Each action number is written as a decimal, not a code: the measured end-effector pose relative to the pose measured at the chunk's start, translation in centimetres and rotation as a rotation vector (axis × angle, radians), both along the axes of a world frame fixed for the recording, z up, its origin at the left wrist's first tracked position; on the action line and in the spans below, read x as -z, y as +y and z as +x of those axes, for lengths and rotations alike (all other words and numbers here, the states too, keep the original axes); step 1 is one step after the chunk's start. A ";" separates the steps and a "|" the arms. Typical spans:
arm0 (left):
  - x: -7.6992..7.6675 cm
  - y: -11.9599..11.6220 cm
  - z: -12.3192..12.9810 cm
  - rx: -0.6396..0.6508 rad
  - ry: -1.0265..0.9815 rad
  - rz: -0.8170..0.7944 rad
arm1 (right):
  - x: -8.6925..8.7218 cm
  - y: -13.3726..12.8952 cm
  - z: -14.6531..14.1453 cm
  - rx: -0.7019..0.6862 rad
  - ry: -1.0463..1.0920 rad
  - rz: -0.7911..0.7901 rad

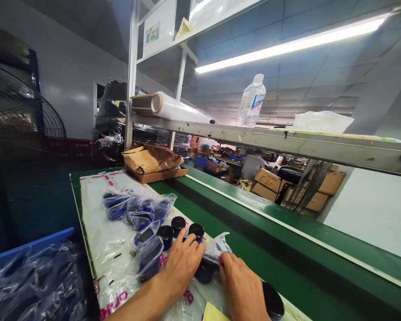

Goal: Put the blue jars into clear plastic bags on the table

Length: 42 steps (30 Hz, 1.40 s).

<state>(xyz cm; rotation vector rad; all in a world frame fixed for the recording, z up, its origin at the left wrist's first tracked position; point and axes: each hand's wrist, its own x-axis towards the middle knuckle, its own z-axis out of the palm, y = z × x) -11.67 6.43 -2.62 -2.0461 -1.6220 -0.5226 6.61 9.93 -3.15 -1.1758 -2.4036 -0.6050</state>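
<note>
My left hand (pixel 183 258) reaches over a cluster of short blue cylinders with black tops, fingers apart, its fingertips at the near edge of one black-topped cylinder (pixel 196 231). Two more, a black-topped cylinder (pixel 178 224) and its neighbour (pixel 165 235), stand just left of the fingers. My right hand (pixel 240 281) is closed on a crumpled clear plastic bag (pixel 218 246). Beneath that bag, between my hands, sits a dark blue cylinder (pixel 205 273); whether the bag covers it I cannot tell. Another dark cylinder (pixel 273 301) is partly hidden behind my right hand.
Several bagged blue cylinders (pixel 143 209) lie on the white plastic-covered board (pixel 98 214). A blue crate (pixel 53 237) of bagged pieces stands at lower left. Yellow paper (pixel 215 313) lies in front. Beyond are a green belt (pixel 254 249), a cardboard tray (pixel 160 175) and an overhead shelf (pixel 270 139) with a bottle (pixel 252 102).
</note>
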 end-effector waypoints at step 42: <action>-0.9 -2.4 -1.4 0.202 -0.251 -0.127 | -4.6 -0.2 -0.2 -0.123 0.219 -0.699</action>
